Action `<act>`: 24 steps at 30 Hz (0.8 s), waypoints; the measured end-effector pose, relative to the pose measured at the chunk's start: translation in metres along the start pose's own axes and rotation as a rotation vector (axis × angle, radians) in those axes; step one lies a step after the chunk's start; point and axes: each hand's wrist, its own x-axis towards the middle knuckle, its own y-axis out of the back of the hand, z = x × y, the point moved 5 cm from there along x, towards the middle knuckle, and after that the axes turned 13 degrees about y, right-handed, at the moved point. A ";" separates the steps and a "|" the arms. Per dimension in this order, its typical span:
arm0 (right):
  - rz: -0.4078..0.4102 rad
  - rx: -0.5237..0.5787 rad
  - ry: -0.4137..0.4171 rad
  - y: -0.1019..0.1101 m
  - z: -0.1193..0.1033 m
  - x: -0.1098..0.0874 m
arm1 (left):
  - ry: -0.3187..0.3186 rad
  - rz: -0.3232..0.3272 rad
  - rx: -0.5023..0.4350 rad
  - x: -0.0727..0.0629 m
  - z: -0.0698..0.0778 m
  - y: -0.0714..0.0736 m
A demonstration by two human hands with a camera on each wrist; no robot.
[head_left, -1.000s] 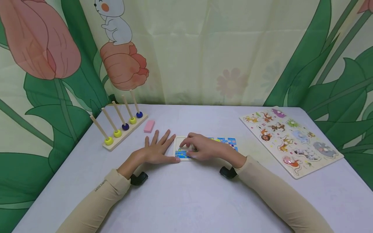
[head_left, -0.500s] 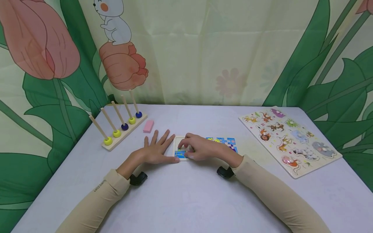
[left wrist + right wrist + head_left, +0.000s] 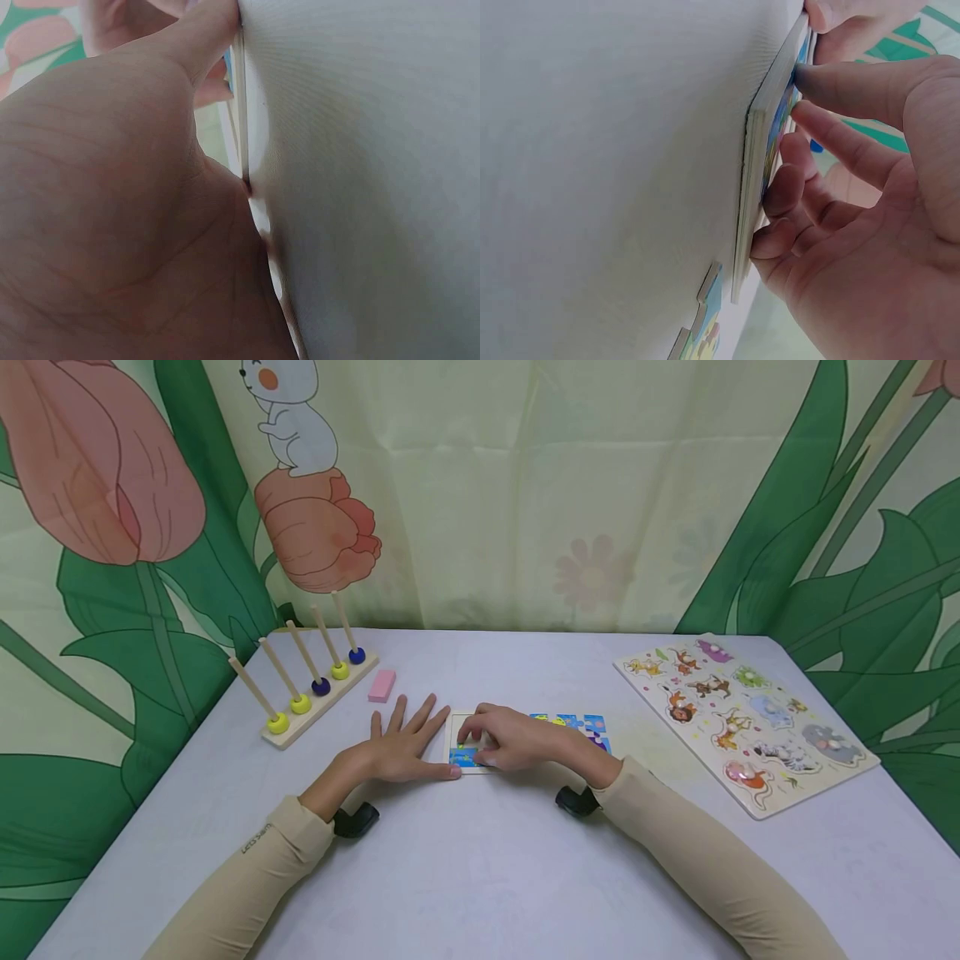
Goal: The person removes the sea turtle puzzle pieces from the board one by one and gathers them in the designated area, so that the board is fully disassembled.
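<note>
A shallow jigsaw tray with a pale wooden rim lies on the table in front of me. Blue puzzle pieces show in its lower left part. My left hand rests spread and flat left of the tray, its thumb on the near left corner. Over the tray bends my right hand, covering much of it. In the right wrist view, its thumb and index finger pinch at a jigsaw piece low in the tray, mostly hidden; the other fingers curl against the tray. Several loose jigsaw pieces lie right of the tray, partly behind the right hand.
A wooden peg stand with yellow and blue beads stands at the left. Near it lies a pink block. On the right is a large animal puzzle board. Behind the white table hangs a printed curtain.
My right hand and forearm have shifted slightly left, the fingers staying over the tray. My left hand holds its place at the tray's corner.
</note>
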 end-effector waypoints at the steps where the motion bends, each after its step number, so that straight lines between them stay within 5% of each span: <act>1: -0.002 0.002 -0.001 0.000 0.000 0.000 | 0.000 -0.001 -0.004 0.000 0.000 0.000; 24: 0.022 0.026 -0.005 0.002 -0.002 0.000 | -0.003 0.007 0.013 0.002 0.000 0.000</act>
